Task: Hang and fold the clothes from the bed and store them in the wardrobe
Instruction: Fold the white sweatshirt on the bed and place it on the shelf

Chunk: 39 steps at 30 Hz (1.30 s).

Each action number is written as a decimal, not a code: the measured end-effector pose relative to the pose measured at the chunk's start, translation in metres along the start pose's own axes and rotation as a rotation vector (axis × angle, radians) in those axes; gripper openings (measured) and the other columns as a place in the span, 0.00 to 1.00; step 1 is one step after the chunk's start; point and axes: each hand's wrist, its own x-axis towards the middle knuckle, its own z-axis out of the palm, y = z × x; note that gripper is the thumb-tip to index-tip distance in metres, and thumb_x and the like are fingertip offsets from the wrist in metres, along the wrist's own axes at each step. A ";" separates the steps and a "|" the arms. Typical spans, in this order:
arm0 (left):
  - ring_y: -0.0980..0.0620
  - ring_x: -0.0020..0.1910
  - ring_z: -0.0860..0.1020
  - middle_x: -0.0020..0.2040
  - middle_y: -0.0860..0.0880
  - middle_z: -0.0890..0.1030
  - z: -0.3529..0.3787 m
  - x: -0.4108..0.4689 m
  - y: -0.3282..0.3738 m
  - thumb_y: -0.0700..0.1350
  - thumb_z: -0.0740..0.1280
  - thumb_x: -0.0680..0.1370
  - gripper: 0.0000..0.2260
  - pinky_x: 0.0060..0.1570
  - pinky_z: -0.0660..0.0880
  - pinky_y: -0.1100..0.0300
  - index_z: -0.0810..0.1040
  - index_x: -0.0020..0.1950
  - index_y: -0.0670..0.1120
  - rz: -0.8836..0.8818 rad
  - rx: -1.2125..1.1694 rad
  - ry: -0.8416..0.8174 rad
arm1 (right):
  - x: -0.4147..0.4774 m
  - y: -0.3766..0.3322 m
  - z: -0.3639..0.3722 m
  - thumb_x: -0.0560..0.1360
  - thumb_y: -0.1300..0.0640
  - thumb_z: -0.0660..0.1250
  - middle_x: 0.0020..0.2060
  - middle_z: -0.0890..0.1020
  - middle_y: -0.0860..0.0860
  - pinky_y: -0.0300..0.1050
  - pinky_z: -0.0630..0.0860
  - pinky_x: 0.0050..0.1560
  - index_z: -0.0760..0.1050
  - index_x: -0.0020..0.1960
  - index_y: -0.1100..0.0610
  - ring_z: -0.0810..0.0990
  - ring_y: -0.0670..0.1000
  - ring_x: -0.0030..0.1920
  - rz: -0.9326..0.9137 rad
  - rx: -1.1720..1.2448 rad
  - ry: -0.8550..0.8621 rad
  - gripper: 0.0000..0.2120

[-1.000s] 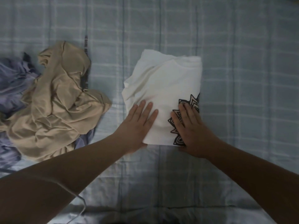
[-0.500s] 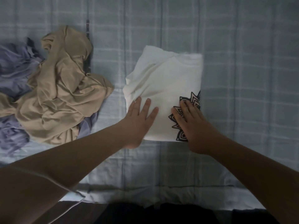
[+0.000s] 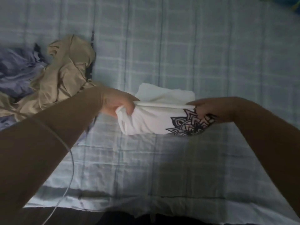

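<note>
The folded shirt (image 3: pixel 155 117) was over the middle of the bed (image 3: pixel 211 54), held between the hands: the left hand (image 3: pixel 118 104) gripped its left end and the right hand (image 3: pixel 209 109) its right end. Toward the bed's left edge, apart from the shirt, a crumpled garment (image 3: pixel 65 88) lay on the bed, behind the left forearm. It rested partly on a second garment (image 3: pixel 17 70), which reached further left, out of view.

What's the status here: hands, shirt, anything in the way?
Left hand grips folded white shirt at left end, right hand at printed end. Shirt held above bed. Tan garment and purple clothes heaped left, not in the way.
</note>
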 end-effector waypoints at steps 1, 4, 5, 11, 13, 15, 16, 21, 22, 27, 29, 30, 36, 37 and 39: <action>0.45 0.55 0.83 0.57 0.41 0.84 -0.011 0.002 0.004 0.32 0.69 0.59 0.26 0.51 0.81 0.50 0.83 0.57 0.40 0.019 -0.071 0.010 | 0.008 -0.005 -0.014 0.59 0.66 0.62 0.53 0.84 0.64 0.53 0.80 0.53 0.77 0.61 0.64 0.84 0.59 0.50 0.039 0.105 0.020 0.29; 0.44 0.62 0.80 0.62 0.42 0.82 -0.037 0.008 0.006 0.48 0.81 0.63 0.25 0.56 0.79 0.46 0.85 0.58 0.43 0.105 -0.252 0.071 | 0.028 -0.014 -0.044 0.61 0.59 0.65 0.48 0.84 0.62 0.59 0.78 0.55 0.76 0.58 0.63 0.84 0.59 0.46 0.122 0.242 0.129 0.25; 0.44 0.62 0.80 0.63 0.44 0.82 -0.040 0.011 0.004 0.56 0.79 0.66 0.25 0.56 0.79 0.46 0.85 0.59 0.45 0.149 -0.292 0.110 | 0.033 -0.014 -0.050 0.64 0.56 0.65 0.48 0.84 0.61 0.60 0.77 0.56 0.77 0.57 0.61 0.83 0.59 0.47 0.115 0.288 0.146 0.22; 0.52 0.57 0.82 0.59 0.50 0.84 -0.013 0.022 -0.032 0.68 0.76 0.63 0.36 0.52 0.79 0.56 0.77 0.65 0.50 0.497 -0.153 0.645 | 0.031 0.026 -0.058 0.68 0.29 0.64 0.65 0.76 0.65 0.70 0.63 0.68 0.76 0.67 0.59 0.72 0.65 0.66 -0.091 0.653 0.182 0.41; 0.57 0.59 0.80 0.61 0.55 0.80 0.010 0.030 -0.046 0.67 0.76 0.64 0.41 0.57 0.77 0.60 0.68 0.71 0.53 0.583 0.040 0.863 | 0.034 0.035 -0.038 0.76 0.32 0.58 0.59 0.82 0.60 0.62 0.74 0.62 0.76 0.66 0.56 0.78 0.64 0.62 -0.160 0.714 0.434 0.32; 0.58 0.58 0.80 0.60 0.58 0.79 0.031 0.043 -0.054 0.64 0.73 0.67 0.35 0.57 0.77 0.59 0.65 0.71 0.57 0.633 0.064 1.055 | 0.041 0.044 -0.005 0.82 0.45 0.55 0.52 0.84 0.53 0.45 0.78 0.46 0.73 0.67 0.49 0.82 0.54 0.50 -0.219 0.622 0.784 0.18; 0.56 0.58 0.79 0.61 0.57 0.78 0.040 0.048 -0.054 0.63 0.72 0.69 0.33 0.57 0.76 0.57 0.64 0.71 0.59 0.619 0.072 1.145 | 0.042 0.050 0.015 0.82 0.50 0.57 0.54 0.83 0.50 0.42 0.77 0.43 0.70 0.70 0.48 0.82 0.48 0.49 -0.335 0.528 0.926 0.17; 0.53 0.47 0.76 0.51 0.58 0.78 0.051 0.070 -0.040 0.64 0.65 0.75 0.24 0.48 0.67 0.58 0.62 0.69 0.63 0.463 0.130 1.514 | 0.057 0.066 0.071 0.78 0.49 0.60 0.69 0.73 0.49 0.37 0.71 0.63 0.56 0.78 0.53 0.76 0.43 0.63 -0.673 0.035 1.153 0.30; 0.53 0.43 0.74 0.45 0.60 0.75 0.049 0.072 -0.036 0.65 0.62 0.76 0.22 0.46 0.66 0.57 0.62 0.67 0.63 0.440 0.171 1.557 | 0.064 0.063 0.068 0.78 0.46 0.59 0.69 0.73 0.49 0.38 0.71 0.63 0.57 0.77 0.51 0.76 0.45 0.63 -0.615 -0.038 1.247 0.29; 0.41 0.43 0.79 0.38 0.53 0.76 0.026 0.081 -0.032 0.65 0.54 0.79 0.18 0.43 0.65 0.54 0.66 0.62 0.55 0.284 0.387 1.621 | 0.092 0.059 0.047 0.81 0.42 0.53 0.57 0.81 0.52 0.49 0.74 0.51 0.63 0.67 0.47 0.81 0.60 0.52 -0.259 -0.115 1.390 0.17; 0.38 0.48 0.80 0.47 0.45 0.82 0.014 0.087 -0.031 0.67 0.54 0.79 0.22 0.44 0.65 0.53 0.69 0.62 0.52 0.214 0.359 1.629 | 0.101 0.059 0.041 0.81 0.41 0.51 0.51 0.82 0.54 0.48 0.70 0.45 0.64 0.61 0.49 0.81 0.62 0.48 -0.171 -0.154 1.420 0.15; 0.37 0.50 0.80 0.50 0.43 0.82 0.008 0.089 -0.030 0.67 0.54 0.79 0.23 0.44 0.65 0.53 0.71 0.61 0.51 0.190 0.332 1.634 | 0.105 0.059 0.038 0.81 0.41 0.50 0.48 0.82 0.54 0.47 0.68 0.44 0.64 0.58 0.49 0.81 0.62 0.46 -0.140 -0.163 1.437 0.14; 0.44 0.39 0.72 0.34 0.54 0.72 -0.011 0.096 -0.025 0.68 0.49 0.78 0.24 0.42 0.65 0.54 0.70 0.41 0.50 0.224 0.207 1.556 | 0.115 0.063 0.029 0.82 0.43 0.48 0.36 0.76 0.46 0.46 0.65 0.42 0.64 0.53 0.49 0.80 0.62 0.43 -0.118 -0.151 1.433 0.12; 0.44 0.38 0.71 0.33 0.55 0.71 -0.012 0.095 -0.026 0.67 0.49 0.79 0.23 0.41 0.64 0.54 0.68 0.40 0.50 0.248 0.206 1.546 | 0.115 0.063 0.028 0.82 0.43 0.48 0.34 0.73 0.43 0.45 0.65 0.42 0.64 0.53 0.49 0.80 0.62 0.43 -0.129 -0.144 1.420 0.12; 0.46 0.34 0.70 0.31 0.54 0.71 -0.014 0.094 -0.030 0.65 0.49 0.80 0.23 0.40 0.63 0.55 0.66 0.37 0.49 0.316 0.215 1.538 | 0.117 0.064 0.025 0.82 0.44 0.48 0.36 0.75 0.46 0.46 0.65 0.42 0.65 0.53 0.50 0.80 0.62 0.44 -0.145 -0.128 1.403 0.12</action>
